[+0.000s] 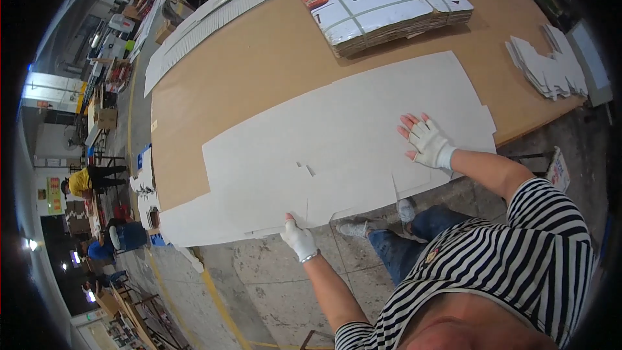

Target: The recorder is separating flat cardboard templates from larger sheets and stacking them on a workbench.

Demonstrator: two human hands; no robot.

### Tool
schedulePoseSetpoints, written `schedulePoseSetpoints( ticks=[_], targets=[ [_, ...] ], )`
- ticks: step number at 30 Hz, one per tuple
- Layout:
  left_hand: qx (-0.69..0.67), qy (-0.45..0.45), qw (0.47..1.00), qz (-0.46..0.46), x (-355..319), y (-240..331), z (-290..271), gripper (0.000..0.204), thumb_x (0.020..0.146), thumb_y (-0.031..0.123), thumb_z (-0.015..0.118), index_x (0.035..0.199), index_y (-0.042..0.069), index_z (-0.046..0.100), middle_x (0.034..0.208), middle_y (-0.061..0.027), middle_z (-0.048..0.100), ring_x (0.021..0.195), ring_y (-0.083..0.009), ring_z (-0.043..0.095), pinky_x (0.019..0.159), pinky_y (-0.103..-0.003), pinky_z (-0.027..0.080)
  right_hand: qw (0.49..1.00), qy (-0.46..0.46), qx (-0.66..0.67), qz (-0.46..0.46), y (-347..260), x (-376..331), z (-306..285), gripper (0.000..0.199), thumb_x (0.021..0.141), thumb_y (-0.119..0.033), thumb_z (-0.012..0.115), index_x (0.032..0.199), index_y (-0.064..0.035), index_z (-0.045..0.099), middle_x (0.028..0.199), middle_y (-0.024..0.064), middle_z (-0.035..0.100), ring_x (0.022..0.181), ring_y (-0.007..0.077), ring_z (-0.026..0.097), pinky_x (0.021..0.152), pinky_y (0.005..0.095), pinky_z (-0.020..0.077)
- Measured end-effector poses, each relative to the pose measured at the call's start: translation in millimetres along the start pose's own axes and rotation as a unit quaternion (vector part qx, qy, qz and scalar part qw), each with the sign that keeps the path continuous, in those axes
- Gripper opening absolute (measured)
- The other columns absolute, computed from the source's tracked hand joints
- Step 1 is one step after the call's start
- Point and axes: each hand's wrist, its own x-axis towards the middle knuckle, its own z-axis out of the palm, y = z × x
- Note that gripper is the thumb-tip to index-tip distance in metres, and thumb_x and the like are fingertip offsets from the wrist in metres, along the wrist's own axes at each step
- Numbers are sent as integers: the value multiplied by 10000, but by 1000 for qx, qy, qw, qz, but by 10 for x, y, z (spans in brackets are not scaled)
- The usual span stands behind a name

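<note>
From the head view, the gloved left hand point(299, 238) pinches the near edge of the flat white die-cut carton blank point(337, 149) at six o'clock, lifting it off the brown worktable point(246, 65), while the right hand point(426, 142) presses open-palmed at three o'clock, steadying it.

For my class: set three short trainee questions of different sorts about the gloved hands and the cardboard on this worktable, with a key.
1. True or false: the right hand lies flat on the white cardboard sheet.
2. What does the left hand grip?
A. the sheet's near edge
B. the strapped bundle
C. a knife
3. Fill in: at the brown table's far end lies a strapped bundle of flat ____.

Key
1. true
2. A
3. cartons
</note>
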Motion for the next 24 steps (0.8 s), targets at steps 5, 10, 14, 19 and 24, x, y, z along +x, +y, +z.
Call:
schedulePoseSetpoints(
  ticks=[5,10,14,19,24],
  targets=[
    [332,31,924,188,-239,-167,95,341,932,77,614,1230,-83,565,1158,-144,638,1034,-254,616,900,-383,507,1000,-17,-9,3,55,-46,-9,769,921,-476,522,1538,-81,290,1612,194,201,1498,315,186,1199,539,118],
    [-134,-31,987,-84,-114,3,25,251,909,71,640,1108,-81,638,1014,-123,680,931,-238,633,847,-380,515,1000,0,-4,0,95,-63,-8,772,917,-474,528,1536,-79,293,1610,203,200,1496,323,191,1195,544,126],
    [39,25,999,-2,-121,-68,114,338,890,28,628,1189,-116,567,1126,-166,642,955,-235,627,798,-363,539,1000,17,-6,-2,116,-64,31,771,915,-479,531,1535,-84,300,1608,204,207,1495,323,197,1197,538,131],
    [209,42,957,197,-337,-168,258,273,894,-5,597,1142,-120,598,1065,-172,663,891,-262,645,810,-366,541,1000,13,-16,5,178,-111,12,774,914,-489,528,1536,-88,299,1606,204,211,1494,324,198,1197,533,134],
    [-26,-8,994,-108,-127,30,94,260,902,38,620,1127,-92,612,1061,-133,656,901,-245,631,801,-376,540,1000,5,-1,13,180,-117,26,777,916,-503,517,1534,-82,303,1608,205,209,1493,325,199,1199,525,132]
  ],
)
